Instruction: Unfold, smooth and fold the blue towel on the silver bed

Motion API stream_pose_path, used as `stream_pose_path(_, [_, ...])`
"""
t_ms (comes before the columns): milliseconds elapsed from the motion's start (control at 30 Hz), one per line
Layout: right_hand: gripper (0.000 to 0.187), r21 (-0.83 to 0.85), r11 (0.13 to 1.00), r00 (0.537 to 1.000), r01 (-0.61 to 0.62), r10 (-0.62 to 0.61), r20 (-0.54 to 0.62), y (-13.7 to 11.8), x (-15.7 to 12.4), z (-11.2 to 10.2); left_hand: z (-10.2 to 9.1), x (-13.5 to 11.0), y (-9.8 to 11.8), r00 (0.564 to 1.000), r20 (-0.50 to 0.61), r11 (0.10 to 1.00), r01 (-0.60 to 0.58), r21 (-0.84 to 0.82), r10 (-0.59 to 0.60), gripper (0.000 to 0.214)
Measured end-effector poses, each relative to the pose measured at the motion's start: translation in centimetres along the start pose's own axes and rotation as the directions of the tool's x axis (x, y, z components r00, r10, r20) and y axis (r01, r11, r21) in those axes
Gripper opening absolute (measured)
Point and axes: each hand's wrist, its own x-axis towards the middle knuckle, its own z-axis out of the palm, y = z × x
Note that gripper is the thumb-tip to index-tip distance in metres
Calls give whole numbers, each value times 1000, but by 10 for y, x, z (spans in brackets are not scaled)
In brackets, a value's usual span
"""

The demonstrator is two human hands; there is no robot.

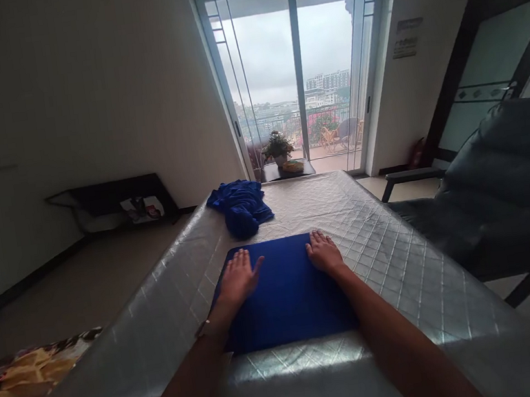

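A flat blue rectangle of folded cloth (287,293) lies in front of me on the table. My left hand (242,274) rests palm down on its left side near the far corner, thumb spread away from the fingers. On the far right corner lies my right hand (325,252), flat, with its fingers stretched forward. Neither hand grasps anything. Just beyond the left hand is a crumpled heap of blue cloth (241,207), apart from the flat piece.
The table has a silvery quilted cover (401,271). To the right stands a dark padded armchair (503,193). A potted plant (278,147) sits beyond the far edge, before a sliding glass door (259,62). Yellowish patterned fabric (29,373) is at lower left.
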Motion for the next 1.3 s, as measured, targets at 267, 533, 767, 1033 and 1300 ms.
stream_pose_path(267, [62, -72, 994, 995, 77, -73, 61, 8, -2, 0, 8, 32, 150, 898, -13, 859, -424, -288, 439, 87])
stream_pose_path(533, [62, -78, 995, 998, 59, -57, 30, 5, -1, 1, 23, 39, 132, 939, 40, 909, -319, -270, 341, 87])
stream_pose_path(767, [64, -49, 999, 1000, 14, -14, 2, 2, 2, 3, 21, 41, 45, 979, 63, 973, -184, -137, 194, 89])
stream_pose_path(1033, [64, -68, 998, 1000, 8, -7, 17, 4, 4, 4, 16, 38, -42, 998, 59, 998, 5, -63, -1, 93])
stream_pose_path(1300, [64, -89, 996, 999, 11, -9, 32, 4, 4, 3, 13, 36, -38, 999, 37, 995, 27, -96, -23, 83])
